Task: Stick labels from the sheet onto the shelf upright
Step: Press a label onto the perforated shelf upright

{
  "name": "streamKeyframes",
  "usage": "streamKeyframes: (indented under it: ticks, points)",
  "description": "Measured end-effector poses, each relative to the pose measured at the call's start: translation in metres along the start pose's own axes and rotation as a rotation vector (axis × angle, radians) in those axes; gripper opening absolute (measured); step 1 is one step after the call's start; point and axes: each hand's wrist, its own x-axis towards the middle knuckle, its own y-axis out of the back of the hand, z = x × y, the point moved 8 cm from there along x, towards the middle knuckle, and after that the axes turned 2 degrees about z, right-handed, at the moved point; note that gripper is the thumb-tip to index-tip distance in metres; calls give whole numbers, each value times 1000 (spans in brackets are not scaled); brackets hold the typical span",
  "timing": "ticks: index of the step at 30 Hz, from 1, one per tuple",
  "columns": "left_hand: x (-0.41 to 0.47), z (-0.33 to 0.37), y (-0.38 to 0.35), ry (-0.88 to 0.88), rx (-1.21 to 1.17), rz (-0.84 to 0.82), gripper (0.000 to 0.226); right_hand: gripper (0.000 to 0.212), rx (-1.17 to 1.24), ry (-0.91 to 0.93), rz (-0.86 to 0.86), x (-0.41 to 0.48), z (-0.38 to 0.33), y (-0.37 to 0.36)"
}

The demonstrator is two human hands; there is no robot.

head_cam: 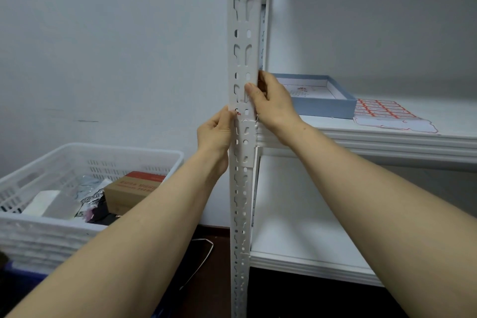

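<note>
A white perforated shelf upright (244, 41) runs top to bottom through the middle of the view. A white label with red print (242, 113) lies across it at shelf height. My left hand (215, 134) pinches the label's left edge against the upright. My right hand (273, 103) wraps round the upright from the right, thumb pressed on its front just above the label. The label sheet (382, 111), white with rows of red-edged labels, lies flat on the middle shelf board (361, 134) to the right.
An open blue box (322, 103) stands on the shelf board between the upright and the sheet. A lower shelf board (296, 253) sits beneath. To the left, a white plastic crate (51, 230) holds a cardboard box (129, 191) and other items. A pale wall is behind.
</note>
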Motion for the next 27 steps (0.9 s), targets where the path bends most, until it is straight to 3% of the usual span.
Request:
streamKeyframes:
  ticks: [6, 27]
  points:
    - [-6, 0, -3, 89, -68, 74, 20, 36, -5, 4, -4, 0, 0, -1]
    - [1, -8, -4, 181, -137, 42, 17, 37, -10, 16, 10, 1, 4, -2]
